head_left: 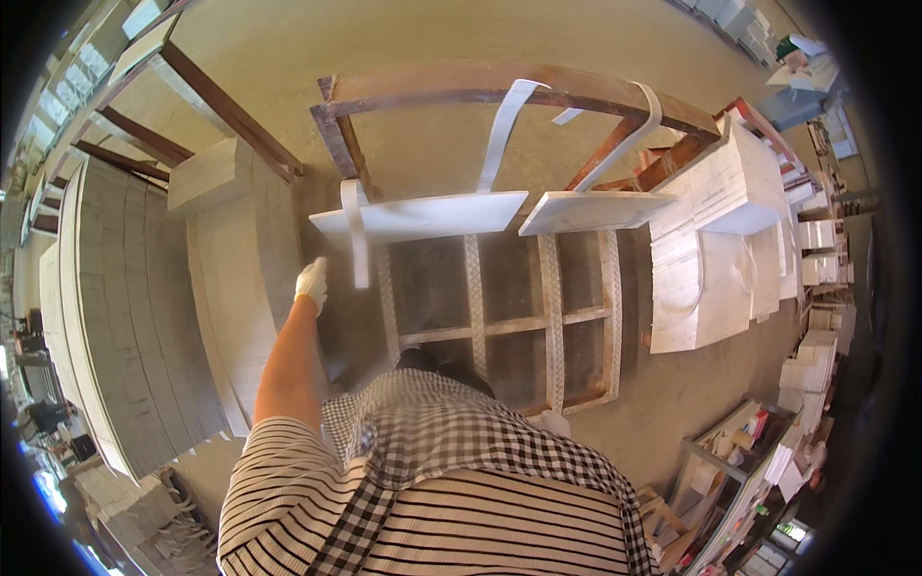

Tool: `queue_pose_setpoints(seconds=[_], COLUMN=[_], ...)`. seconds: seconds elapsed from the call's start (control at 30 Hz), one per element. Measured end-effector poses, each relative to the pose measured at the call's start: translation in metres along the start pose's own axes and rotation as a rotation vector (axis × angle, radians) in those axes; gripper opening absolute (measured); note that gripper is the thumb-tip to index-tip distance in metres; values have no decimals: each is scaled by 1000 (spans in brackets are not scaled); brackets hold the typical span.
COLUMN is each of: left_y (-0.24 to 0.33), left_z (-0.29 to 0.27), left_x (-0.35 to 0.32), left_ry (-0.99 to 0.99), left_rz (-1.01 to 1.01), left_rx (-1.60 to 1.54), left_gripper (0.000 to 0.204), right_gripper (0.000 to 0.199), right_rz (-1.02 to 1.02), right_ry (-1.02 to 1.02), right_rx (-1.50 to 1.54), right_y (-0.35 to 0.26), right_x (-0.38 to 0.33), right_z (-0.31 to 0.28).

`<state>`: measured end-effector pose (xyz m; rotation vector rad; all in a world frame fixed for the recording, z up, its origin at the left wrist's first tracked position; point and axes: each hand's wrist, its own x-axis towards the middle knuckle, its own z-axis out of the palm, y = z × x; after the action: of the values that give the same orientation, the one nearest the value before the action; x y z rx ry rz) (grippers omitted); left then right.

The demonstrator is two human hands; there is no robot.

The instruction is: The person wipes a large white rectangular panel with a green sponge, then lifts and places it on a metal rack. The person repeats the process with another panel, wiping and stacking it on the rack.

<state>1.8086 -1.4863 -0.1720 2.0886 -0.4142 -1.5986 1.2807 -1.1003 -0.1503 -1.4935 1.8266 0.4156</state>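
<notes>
My left hand [312, 281], in a white glove, reaches forward along the left side of a brown metal rack. Its fingers look stretched out, and nothing shows in them. Just right of it a white strap [360, 252] hangs down over a thin white board [432, 215]. A second white board [591, 211] lies in line with the first, to its right. Both are at the foot of the rack's brown upright frame [423, 88]. At my apron's edge a pale patch [552, 422] looks like my gloved right hand; its fingers are hidden.
In front of me is a low grid of patterned bars [473, 288]. Tall stacks of pale boards stand to the left [134, 307] and right [696, 278]. White straps [504, 130] drape over the frame. Another person [802, 62] is at the far right.
</notes>
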Motion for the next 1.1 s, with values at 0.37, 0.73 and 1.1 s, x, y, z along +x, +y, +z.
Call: queue_pose_setpoints(seconds=[0.37,0.73,1.1], left_y=[70,86,98], left_z=[64,64,89], left_x=[21,-26,-40], left_ry=[-84,-341,-289], left_rz=[328,272,320], left_rx=[200,-168,-604], left_gripper=[83,33,65], right_gripper=[49,68,33], right_rz=[-96,-1049,-1655], right_ry=[147,709,644], right_rx=[458,97,-16], right_y=[-116,-364,-435], right_x=[108,171,126], right_z=[-129,-234,-305])
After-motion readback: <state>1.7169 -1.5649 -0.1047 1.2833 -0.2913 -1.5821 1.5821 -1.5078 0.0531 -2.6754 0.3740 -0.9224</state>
